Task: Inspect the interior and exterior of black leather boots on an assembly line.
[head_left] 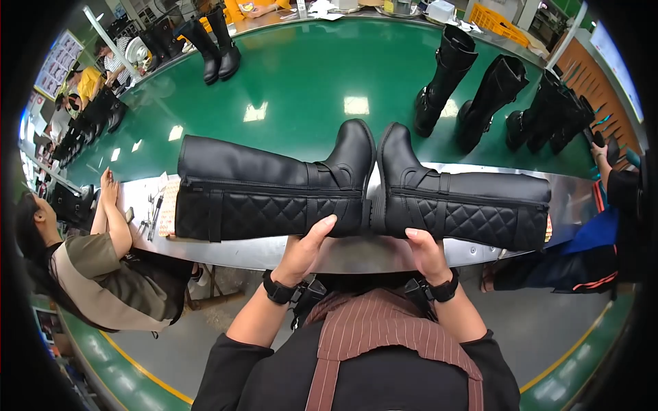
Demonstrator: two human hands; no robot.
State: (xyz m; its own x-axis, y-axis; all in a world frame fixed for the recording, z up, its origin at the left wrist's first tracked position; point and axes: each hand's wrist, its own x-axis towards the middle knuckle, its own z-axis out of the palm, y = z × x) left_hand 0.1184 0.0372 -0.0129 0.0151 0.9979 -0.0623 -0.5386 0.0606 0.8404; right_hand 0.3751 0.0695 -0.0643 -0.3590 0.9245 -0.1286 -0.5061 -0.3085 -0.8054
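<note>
Two black boots, left boot and right boot, lie sole-to-sole on near steel ledge, left hand and right hand gripping their heels; loose grip could tip one off the edge.

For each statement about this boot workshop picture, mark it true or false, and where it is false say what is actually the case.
1. The left hand and the right hand each hold a tall black boot lying on its side. True.
2. The left boot and the right boot lie with their soles facing each other. True.
3. The conveyor belt beyond the boots is red. False: it is green.
4. The lower shafts of both held boots are quilted. True.
5. The boots farther along the belt lie flat. False: they stand upright.
6. The person's wrists are bare. False: each wears a black wrist strap.
</note>
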